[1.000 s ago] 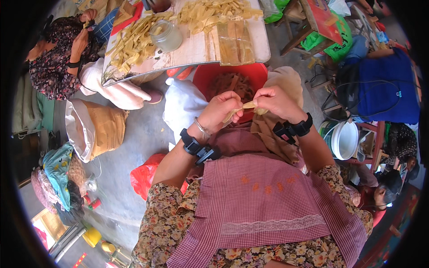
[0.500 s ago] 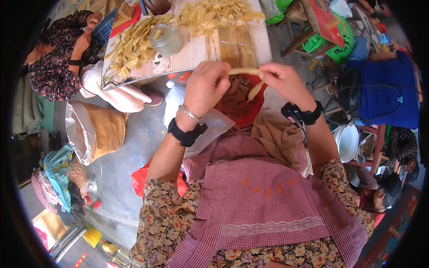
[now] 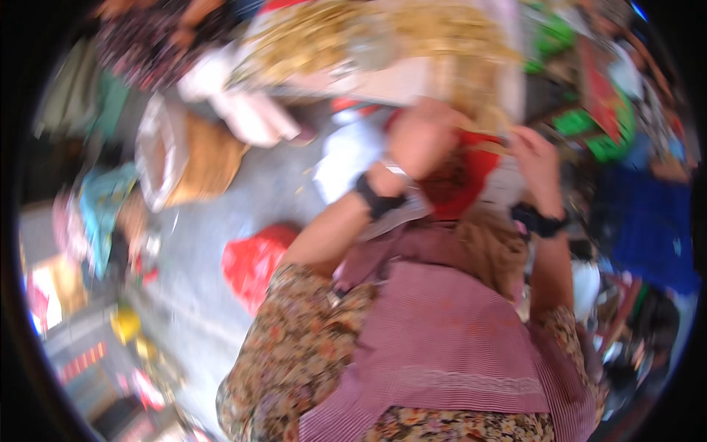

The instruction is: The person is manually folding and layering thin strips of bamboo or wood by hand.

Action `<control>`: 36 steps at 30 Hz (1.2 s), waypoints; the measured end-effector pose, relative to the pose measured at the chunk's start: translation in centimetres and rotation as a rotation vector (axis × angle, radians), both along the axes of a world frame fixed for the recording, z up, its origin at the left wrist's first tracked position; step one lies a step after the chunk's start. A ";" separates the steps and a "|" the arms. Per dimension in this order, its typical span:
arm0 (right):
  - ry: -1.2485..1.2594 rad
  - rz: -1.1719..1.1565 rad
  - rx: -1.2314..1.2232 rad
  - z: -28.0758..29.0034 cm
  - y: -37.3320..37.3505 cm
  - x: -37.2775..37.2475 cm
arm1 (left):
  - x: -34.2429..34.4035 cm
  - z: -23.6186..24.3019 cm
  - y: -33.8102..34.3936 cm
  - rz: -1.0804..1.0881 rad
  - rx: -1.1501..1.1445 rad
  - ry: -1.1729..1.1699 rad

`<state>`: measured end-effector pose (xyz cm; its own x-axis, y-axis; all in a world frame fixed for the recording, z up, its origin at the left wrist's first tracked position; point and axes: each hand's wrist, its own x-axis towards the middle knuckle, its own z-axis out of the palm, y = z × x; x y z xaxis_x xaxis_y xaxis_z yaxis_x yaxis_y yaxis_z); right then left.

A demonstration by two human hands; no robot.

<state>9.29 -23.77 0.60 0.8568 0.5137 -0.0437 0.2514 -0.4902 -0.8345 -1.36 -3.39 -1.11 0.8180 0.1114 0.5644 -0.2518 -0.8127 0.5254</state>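
Note:
Motion smears the picture. My left hand (image 3: 426,138) is closed on one end of a thin pale-tan strip (image 3: 482,136), whose exact kind I cannot make out. At its other end, my right hand (image 3: 539,163) pinches it, so the strip spans the gap between them. Below lies a red basin (image 3: 482,173) with brown pieces (image 3: 448,183) in it, partly covered by my left hand and wrist. Beyond it, a pale tabletop (image 3: 398,82) carries heaps of yellowish flat strips (image 3: 313,40).
A glass jar (image 3: 370,50) stands among the strips. On the floor at left are an open brown sack (image 3: 210,158) and a red plastic bag (image 3: 254,265). A brown cloth (image 3: 495,247) lies on my lap. Another person (image 3: 151,37) sits at the far left.
The view has swung, so the table, basin and my hands appear farther right and the picture is blurred. The tan strip stays between my hands; its hanging end no longer shows clearly.

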 end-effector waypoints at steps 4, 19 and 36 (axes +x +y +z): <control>0.255 -0.023 0.045 0.0 -1.9 -2.1 | -4.3 -0.6 -3.8 -0.109 0.001 0.140; 0.577 0.386 -0.005 2.3 1.6 -9.8 | -10.3 -0.6 -3.4 0.045 0.096 -0.048; 1.051 0.348 1.059 4.5 1.0 -7.4 | -6.9 7.2 1.8 -0.152 0.015 0.190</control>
<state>1.90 -22.80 5.15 0.5076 0.8611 -0.0301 -0.6851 0.3822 -0.6202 -8.25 -1.62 6.09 0.9164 -0.0282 0.3992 -0.2694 -0.7812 0.5632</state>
